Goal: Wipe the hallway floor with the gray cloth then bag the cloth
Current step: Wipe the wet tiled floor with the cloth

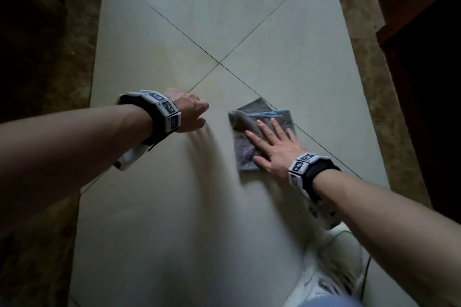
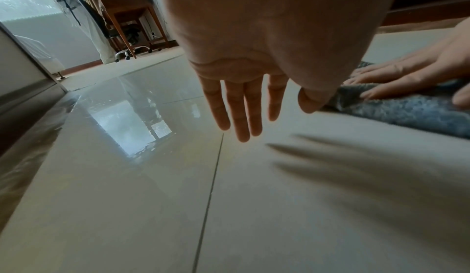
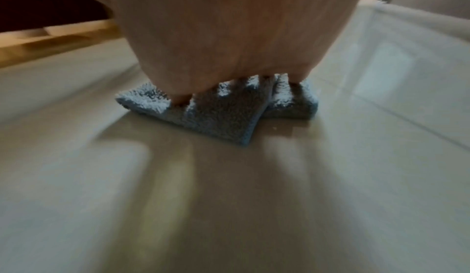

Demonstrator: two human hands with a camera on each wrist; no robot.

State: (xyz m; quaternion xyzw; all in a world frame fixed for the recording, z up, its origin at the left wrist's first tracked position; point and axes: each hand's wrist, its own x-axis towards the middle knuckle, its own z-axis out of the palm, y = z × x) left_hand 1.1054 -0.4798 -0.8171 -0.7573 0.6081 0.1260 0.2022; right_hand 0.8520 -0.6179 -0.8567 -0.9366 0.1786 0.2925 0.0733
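A folded gray cloth with a blue edge lies on the pale tiled hallway floor, right of centre. My right hand presses flat on it with straight, spread fingers. In the right wrist view the cloth sits under the palm, its fluffy corners sticking out past the hand. My left hand hovers just above the floor to the left of the cloth, holding nothing. The left wrist view has its fingers straight and apart over the tile, with the cloth and the right hand at the right.
Brown marble borders run along both sides of the pale tiles. Dark wooden furniture stands at the right, dark shadow at the left. A white shoe is at the bottom right. A wooden table and chair stand far down the hall.
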